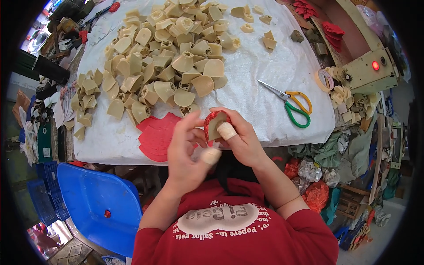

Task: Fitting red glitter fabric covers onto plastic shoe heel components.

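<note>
Above the table's front edge, my right hand grips a beige plastic shoe heel with red glittery covering around its curved side. A pale wrap covers my right thumb, which presses on the heel. Just left of it is my left hand, its fingers bent but apart and its wrapped thumb smeared by motion. I see nothing held in it; whether its fingertips touch the heel is unclear. Under and beside the left hand lies a stack of red cut pieces. A large heap of bare beige heels sits beyond.
Scissors with yellow and green handles lie on the white-covered table, right of my hands. A tape roll stands near a machine with a lit red lamp. At lower left is a blue tub with one small red piece inside.
</note>
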`<state>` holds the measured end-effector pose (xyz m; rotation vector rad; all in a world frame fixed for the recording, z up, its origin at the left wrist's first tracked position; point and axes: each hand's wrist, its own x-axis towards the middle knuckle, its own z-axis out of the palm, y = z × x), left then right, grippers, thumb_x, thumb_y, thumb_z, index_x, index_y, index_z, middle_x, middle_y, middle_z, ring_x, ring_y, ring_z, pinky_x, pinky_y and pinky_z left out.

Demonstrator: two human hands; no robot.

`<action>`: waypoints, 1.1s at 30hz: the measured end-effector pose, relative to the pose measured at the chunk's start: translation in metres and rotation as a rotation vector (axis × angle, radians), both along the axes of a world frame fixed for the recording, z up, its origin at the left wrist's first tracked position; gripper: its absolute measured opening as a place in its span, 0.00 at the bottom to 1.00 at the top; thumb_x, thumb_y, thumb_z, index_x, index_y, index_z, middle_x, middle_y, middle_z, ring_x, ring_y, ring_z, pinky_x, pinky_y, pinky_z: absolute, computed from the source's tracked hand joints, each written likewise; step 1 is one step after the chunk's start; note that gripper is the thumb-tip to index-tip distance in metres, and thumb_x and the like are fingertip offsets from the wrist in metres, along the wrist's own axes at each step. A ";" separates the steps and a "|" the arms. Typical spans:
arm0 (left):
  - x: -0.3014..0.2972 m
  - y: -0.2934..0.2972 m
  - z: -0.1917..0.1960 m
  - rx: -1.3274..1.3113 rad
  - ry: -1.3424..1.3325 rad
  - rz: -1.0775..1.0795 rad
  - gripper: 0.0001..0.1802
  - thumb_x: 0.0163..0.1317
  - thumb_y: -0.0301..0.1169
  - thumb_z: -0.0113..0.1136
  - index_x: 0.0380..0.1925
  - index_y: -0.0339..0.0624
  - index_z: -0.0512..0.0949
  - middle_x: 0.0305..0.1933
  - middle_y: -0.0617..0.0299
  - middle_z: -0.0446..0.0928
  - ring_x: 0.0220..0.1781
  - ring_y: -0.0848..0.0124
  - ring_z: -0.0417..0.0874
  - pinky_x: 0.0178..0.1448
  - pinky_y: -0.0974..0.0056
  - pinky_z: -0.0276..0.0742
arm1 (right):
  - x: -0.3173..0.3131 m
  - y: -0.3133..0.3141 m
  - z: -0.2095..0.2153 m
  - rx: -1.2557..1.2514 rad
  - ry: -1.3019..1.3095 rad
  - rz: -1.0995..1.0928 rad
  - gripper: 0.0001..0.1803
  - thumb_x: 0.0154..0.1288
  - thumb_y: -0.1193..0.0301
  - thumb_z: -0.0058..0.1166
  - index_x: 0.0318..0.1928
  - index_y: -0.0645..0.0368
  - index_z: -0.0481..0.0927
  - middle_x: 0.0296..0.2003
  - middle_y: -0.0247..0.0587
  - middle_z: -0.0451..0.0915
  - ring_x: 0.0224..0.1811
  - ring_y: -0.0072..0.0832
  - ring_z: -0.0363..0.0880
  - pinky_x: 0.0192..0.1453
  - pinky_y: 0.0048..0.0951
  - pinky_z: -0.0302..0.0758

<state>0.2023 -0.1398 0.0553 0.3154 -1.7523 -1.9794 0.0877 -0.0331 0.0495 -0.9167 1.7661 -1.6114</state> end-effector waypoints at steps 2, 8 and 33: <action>0.001 -0.019 -0.015 -0.227 -0.036 -0.053 0.29 0.60 0.31 0.53 0.60 0.34 0.59 0.53 0.52 0.68 0.50 0.63 0.72 0.49 0.67 0.70 | 0.005 0.001 -0.001 -0.042 0.029 0.030 0.22 0.66 0.69 0.46 0.60 0.58 0.66 0.43 0.47 0.79 0.42 0.36 0.80 0.46 0.30 0.74; 0.002 0.007 -0.013 0.134 -0.075 -0.147 0.25 0.69 0.37 0.37 0.61 0.35 0.56 0.52 0.57 0.68 0.51 0.69 0.71 0.54 0.67 0.67 | 0.018 -0.002 0.000 -0.016 0.040 0.058 0.26 0.66 0.68 0.44 0.64 0.59 0.62 0.47 0.55 0.77 0.47 0.47 0.79 0.49 0.35 0.74; 0.016 -0.003 -0.014 0.171 -0.297 -0.353 0.24 0.66 0.37 0.43 0.57 0.34 0.63 0.45 0.62 0.71 0.45 0.75 0.72 0.49 0.69 0.69 | 0.003 -0.007 -0.009 -0.201 -0.048 0.265 0.15 0.72 0.64 0.40 0.44 0.61 0.77 0.43 0.38 0.78 0.43 0.25 0.77 0.50 0.27 0.72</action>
